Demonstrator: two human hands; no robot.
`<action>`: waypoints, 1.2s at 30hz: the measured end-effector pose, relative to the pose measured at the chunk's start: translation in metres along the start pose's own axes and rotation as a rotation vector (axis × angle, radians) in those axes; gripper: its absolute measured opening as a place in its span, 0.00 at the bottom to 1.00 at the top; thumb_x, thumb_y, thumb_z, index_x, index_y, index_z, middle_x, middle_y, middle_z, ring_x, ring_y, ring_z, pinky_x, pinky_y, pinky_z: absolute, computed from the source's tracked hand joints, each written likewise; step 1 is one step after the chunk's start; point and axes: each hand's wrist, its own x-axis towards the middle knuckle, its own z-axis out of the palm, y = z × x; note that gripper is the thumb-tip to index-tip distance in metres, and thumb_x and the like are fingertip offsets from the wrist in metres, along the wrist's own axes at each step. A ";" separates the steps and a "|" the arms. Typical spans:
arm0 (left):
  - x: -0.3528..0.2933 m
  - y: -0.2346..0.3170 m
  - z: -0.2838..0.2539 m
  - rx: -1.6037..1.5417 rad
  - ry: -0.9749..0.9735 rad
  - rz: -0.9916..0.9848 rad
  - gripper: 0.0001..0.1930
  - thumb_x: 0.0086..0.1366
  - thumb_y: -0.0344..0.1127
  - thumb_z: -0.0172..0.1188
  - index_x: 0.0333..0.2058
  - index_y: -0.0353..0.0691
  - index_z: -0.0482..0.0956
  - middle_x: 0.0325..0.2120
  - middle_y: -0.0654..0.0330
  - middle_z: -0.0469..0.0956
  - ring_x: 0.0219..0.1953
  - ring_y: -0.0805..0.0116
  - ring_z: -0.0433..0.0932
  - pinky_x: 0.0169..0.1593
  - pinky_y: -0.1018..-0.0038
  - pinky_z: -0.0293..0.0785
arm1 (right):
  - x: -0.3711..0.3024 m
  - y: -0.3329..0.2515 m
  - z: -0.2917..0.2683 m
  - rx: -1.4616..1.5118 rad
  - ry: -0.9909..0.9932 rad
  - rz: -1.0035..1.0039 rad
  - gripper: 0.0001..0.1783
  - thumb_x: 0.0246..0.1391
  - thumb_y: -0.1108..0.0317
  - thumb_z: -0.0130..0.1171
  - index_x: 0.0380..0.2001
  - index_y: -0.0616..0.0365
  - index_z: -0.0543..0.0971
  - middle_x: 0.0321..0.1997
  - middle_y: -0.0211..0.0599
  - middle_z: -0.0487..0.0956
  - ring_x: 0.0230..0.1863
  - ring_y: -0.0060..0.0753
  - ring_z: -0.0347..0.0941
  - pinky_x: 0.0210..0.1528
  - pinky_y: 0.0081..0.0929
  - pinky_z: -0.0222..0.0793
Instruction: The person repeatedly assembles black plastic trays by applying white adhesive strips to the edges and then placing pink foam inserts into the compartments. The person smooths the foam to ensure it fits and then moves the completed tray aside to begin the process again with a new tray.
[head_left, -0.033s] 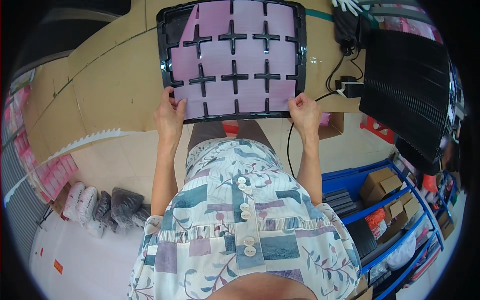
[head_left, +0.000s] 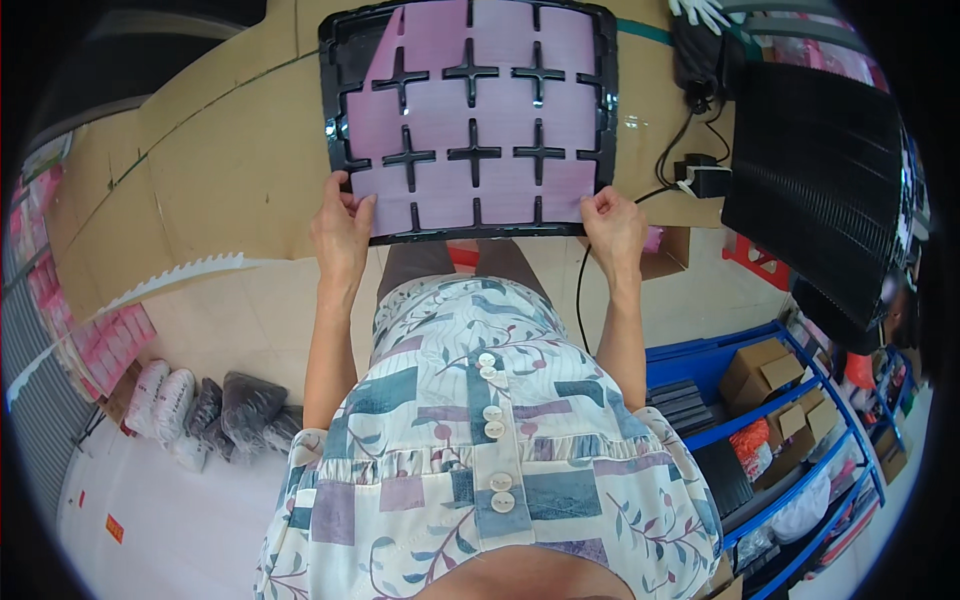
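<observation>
A black plastic tray (head_left: 609,115) with raised cross-shaped ridges sits at the cardboard-covered table's near edge. Over it lies a thin pink sheet (head_left: 440,115), with the ridges standing up through cross-shaped openings. Its far left part slants away, leaving that tray corner uncovered. My left hand (head_left: 343,230) pinches the sheet's near left corner between thumb and fingers, beside the tray's rim. At the near right corner, my right hand (head_left: 613,228) is closed in a similar pinch on the sheet. Both sets of fingertips are partly hidden.
A black ribbed panel (head_left: 815,165) stands to the right, near a black plug adapter (head_left: 708,181) and cables. White gloves (head_left: 700,12) lie far right. Blue shelving (head_left: 690,345) with cartons is at lower right; wrapped bags (head_left: 250,410) sit on the floor at left.
The view has shifted very slightly. Both hands keep their places at the sheet's near corners, and the sheet looks the same.
</observation>
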 end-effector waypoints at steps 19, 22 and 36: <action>0.000 -0.005 0.004 -0.048 0.024 -0.018 0.21 0.58 0.31 0.68 0.48 0.35 0.71 0.25 0.57 0.79 0.25 0.70 0.77 0.31 0.73 0.74 | 0.001 -0.005 -0.006 -0.074 -0.020 -0.032 0.17 0.48 0.54 0.59 0.21 0.59 0.78 0.21 0.47 0.79 0.28 0.56 0.76 0.31 0.46 0.69; 0.001 -0.005 0.006 -0.063 0.034 -0.033 0.20 0.59 0.31 0.68 0.47 0.35 0.72 0.24 0.58 0.80 0.25 0.71 0.77 0.31 0.74 0.74 | -0.001 -0.005 -0.005 -0.060 -0.011 -0.023 0.17 0.50 0.54 0.59 0.22 0.59 0.79 0.21 0.46 0.79 0.28 0.55 0.76 0.32 0.46 0.70; -0.001 -0.008 0.008 -0.065 0.060 -0.009 0.19 0.60 0.33 0.67 0.47 0.35 0.73 0.25 0.59 0.80 0.26 0.73 0.77 0.32 0.75 0.74 | -0.004 -0.004 -0.005 -0.035 -0.024 -0.032 0.19 0.55 0.53 0.59 0.23 0.58 0.78 0.21 0.44 0.79 0.27 0.54 0.76 0.31 0.46 0.68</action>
